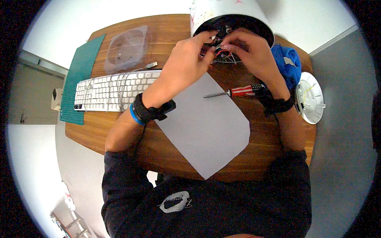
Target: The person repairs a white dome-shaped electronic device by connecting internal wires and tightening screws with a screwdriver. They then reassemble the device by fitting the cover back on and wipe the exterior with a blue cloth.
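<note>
A white cylindrical appliance housing [238, 8] lies on its side at the far edge of the table, its dark open end facing me. Out of that opening come red and pale wires [228, 59]. My left hand [192, 57] is at the left of the opening, fingers pinched around a small white part among the wires. From the right, my right hand [252, 51] pinches a wire between thumb and forefinger, close to the left fingertips. The fingers partly hide what they grip.
A screwdriver [240, 91] with a red-striped handle lies beside white paper [210, 131]. At left are a white keyboard [103, 91] with its cable, a green mat [81, 75] and a clear plastic tray [127, 49]. Blue cloth [287, 59] and a round white cover [311, 98] sit right.
</note>
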{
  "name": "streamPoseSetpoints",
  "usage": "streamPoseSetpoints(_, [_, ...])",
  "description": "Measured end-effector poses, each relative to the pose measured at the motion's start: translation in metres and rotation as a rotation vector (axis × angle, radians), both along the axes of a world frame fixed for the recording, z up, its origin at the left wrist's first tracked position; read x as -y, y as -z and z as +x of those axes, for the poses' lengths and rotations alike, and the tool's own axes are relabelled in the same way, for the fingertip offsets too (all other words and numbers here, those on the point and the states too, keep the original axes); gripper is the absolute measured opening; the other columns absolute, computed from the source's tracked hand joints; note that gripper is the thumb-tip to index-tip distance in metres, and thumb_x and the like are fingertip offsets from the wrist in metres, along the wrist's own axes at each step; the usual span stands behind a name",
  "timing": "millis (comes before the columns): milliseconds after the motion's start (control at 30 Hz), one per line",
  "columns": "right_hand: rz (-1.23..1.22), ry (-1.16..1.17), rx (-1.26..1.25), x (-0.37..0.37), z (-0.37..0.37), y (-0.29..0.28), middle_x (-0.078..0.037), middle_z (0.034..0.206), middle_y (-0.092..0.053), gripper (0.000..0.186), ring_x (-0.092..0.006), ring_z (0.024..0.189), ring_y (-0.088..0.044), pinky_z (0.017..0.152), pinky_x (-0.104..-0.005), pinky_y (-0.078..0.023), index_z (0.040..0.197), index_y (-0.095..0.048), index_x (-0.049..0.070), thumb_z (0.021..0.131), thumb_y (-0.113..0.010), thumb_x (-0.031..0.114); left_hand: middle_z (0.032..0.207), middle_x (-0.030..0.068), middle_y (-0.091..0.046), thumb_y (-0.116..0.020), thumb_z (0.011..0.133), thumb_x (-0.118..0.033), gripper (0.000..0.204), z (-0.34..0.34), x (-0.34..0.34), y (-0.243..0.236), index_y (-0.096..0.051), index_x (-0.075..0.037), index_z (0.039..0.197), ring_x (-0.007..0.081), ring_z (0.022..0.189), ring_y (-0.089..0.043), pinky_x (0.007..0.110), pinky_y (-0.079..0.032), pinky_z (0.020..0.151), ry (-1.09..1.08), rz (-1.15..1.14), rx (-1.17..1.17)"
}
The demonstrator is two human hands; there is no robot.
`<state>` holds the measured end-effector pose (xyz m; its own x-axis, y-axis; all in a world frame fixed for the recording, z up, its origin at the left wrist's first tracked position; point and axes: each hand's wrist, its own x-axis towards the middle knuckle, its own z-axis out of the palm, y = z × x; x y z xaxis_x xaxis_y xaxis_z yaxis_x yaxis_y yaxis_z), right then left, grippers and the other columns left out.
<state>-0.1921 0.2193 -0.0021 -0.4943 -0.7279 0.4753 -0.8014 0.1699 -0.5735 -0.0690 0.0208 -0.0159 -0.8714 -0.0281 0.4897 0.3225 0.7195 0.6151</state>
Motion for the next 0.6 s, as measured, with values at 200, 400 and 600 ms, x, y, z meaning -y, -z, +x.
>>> streamPoseSetpoints(200, [-0.068,0.009,-0.088,0.005,-0.003,0.007,-0.014,0.103,-0.077,0.015,-0.0318,0.096,-0.076,0.086,-0.0371,-0.059,0.105,-0.077,0.005,0.094,-0.076,0.015,0.118,0.0201,-0.077,-0.068,0.100,-0.009,0.032,-0.008,0.009,-0.001,-0.068,0.001,0.130,0.0341,0.101,-0.078,0.040,-0.062,0.086,0.037,0.000,0.026])
streamPoseSetpoints(400, [-0.081,0.048,-0.103,0.009,0.002,0.009,-0.013,0.102,-0.079,0.016,-0.0304,0.093,-0.077,0.082,-0.0371,-0.059,0.104,-0.078,0.005,0.093,-0.077,0.017,0.112,0.0242,-0.075,-0.069,0.100,-0.013,0.029,-0.009,0.011,-0.008,-0.069,0.002,0.125,0.0406,0.101,-0.075,0.044,-0.061,0.084,0.057,-0.074,0.142])
streamPoseSetpoints(600, [-0.094,0.134,-0.039,0.014,0.010,0.011,-0.011,0.095,-0.080,0.019,-0.0277,0.084,-0.078,0.075,-0.0362,-0.060,0.103,-0.079,0.007,0.091,-0.081,0.021,0.103,0.0269,-0.074,-0.069,0.099,-0.015,0.027,-0.017,0.012,-0.003,-0.070,0.000,0.122,0.0462,0.096,-0.072,0.049,-0.059,0.081,0.040,-0.100,0.023])
